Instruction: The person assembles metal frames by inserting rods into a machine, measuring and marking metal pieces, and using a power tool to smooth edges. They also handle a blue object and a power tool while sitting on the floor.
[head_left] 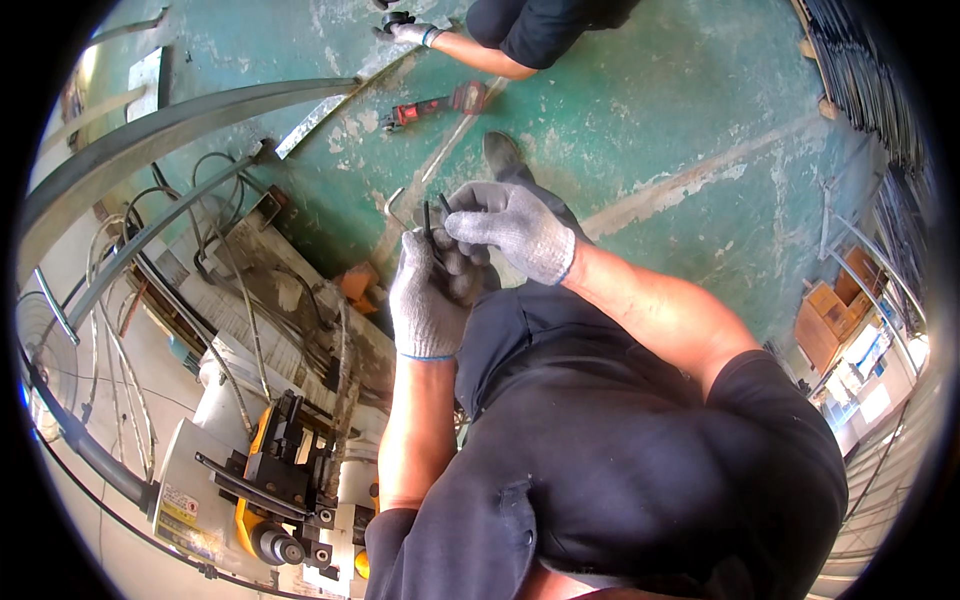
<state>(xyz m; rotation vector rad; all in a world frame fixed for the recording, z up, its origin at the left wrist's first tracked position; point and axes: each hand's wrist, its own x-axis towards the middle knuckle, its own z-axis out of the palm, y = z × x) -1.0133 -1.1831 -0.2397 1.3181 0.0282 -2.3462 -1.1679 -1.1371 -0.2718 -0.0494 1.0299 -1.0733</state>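
Both my hands wear grey knit gloves and meet in front of my body. My left hand (430, 290) is closed, with its thumb up, around a short black rod (427, 216) that sticks out above the fingers. A bent silver rod that looks like a hex key (389, 207) rises beside that thumb; its lower end disappears at the glove. My right hand (520, 230) pinches a second short dark rod (445, 203) between thumb and fingers, close to the first. The lower ends of both dark rods are hidden by the gloves.
A yellow-and-black machine (270, 480) stands at lower left, with hoses and cables above it. A steel frame bar (190, 125) arches across the upper left. A red-and-black power tool (435, 107) lies on the green floor (690, 130). Another person's gloved hand (408, 34) touches a metal strip.
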